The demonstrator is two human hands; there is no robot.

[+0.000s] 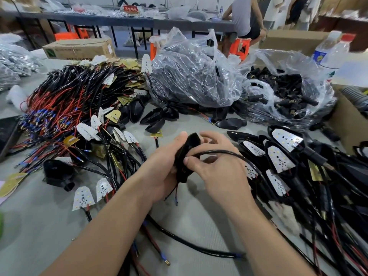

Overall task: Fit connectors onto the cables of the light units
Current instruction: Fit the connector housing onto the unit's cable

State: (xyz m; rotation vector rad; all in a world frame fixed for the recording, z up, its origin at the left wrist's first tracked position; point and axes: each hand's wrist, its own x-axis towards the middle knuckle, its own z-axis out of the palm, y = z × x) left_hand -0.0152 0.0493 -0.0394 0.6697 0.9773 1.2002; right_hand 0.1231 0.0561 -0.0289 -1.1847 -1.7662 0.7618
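**Assembly bench, grey mat surface: contents at hand**

- Bench: pale grey covering, bare patch in the near middle, stock heaped toward its left, far and right edges.
- Black light unit: above the middle of the bench, held off the surface. The left hand grips it from the left with its fingers wrapped behind and thumb upright along its side.
- Cable: black and looping out to the right of the unit. The right hand pinches it against the unit between thumb and forefinger, other fingers loosely spread.
- Wired LED boards: large heap along the left edge, black and red leads.
- Clear bag of black housings: far edge, middle.
- Bag of connectors: far right corner, open.
- Finished units: stacked along the right edge, white boards facing up.
- Water bottle: far right corner, upright.
- Cardboard box: beyond the far left edge.
- Room: workshop with a second long bench behind, orange stools and a seated person.
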